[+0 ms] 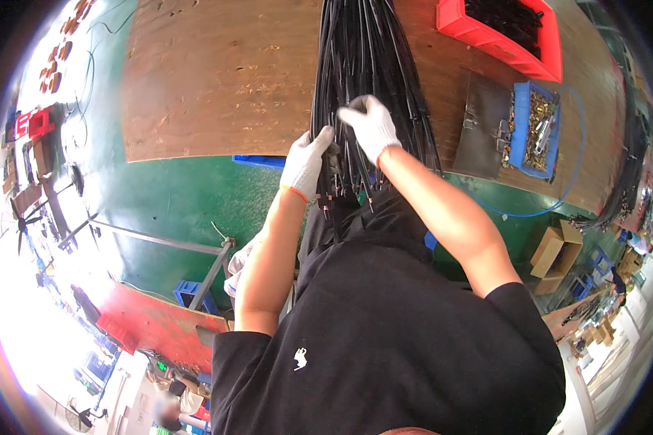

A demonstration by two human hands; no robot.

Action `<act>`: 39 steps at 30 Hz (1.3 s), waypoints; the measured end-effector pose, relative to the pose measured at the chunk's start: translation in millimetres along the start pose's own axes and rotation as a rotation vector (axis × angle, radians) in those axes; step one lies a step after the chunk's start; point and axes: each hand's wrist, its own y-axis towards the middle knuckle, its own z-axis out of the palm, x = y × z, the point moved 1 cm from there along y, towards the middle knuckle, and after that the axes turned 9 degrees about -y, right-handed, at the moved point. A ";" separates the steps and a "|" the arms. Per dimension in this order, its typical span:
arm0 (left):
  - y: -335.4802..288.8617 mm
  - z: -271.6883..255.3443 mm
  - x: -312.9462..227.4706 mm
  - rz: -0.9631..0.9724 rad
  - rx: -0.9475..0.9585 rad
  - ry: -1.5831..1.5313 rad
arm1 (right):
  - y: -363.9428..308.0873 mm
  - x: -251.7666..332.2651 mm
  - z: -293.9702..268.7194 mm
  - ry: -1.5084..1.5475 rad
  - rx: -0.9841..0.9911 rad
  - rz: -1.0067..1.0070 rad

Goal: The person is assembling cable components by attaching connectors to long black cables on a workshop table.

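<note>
A thick bundle of black cables runs down the wooden table and over its near edge above my lap. Bare copper-coloured ends show on several of them. My left hand, in a white knitted glove with greyish fingertips, is closed on black cables at the bundle's left side. Over the middle of the bundle is my right hand, also gloved. Its fingers are curled in a pinch, and whatever lies between them is too small to make out.
On the brown table stand a red bin of black parts and a blue bin of small brass-coloured pieces. A dark metal plate lies beside the blue bin. A blue hose curves at right. A cardboard box sits on the green floor.
</note>
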 end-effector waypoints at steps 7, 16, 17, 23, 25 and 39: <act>17.2 -21.0 0.0 -0.209 0.134 -0.412 | 59.1 48.7 -5.7 0.419 -0.036 0.206; 18.0 -3.5 17.1 -0.193 0.154 -0.533 | -20.3 4.5 -0.1 0.560 0.067 0.211; 19.0 -2.6 18.5 -0.199 0.135 -0.517 | -28.0 -1.7 -6.0 0.479 0.076 0.226; 25.3 -4.8 20.9 -0.224 0.157 -0.399 | -61.7 -20.4 -38.6 0.595 0.427 0.326; 26.3 -3.7 22.9 -0.229 0.169 -0.412 | -70.1 -21.5 -41.0 0.477 0.569 0.331; 18.6 8.7 15.8 -0.075 0.080 -0.150 | -119.3 -61.5 -82.2 -0.049 0.670 0.021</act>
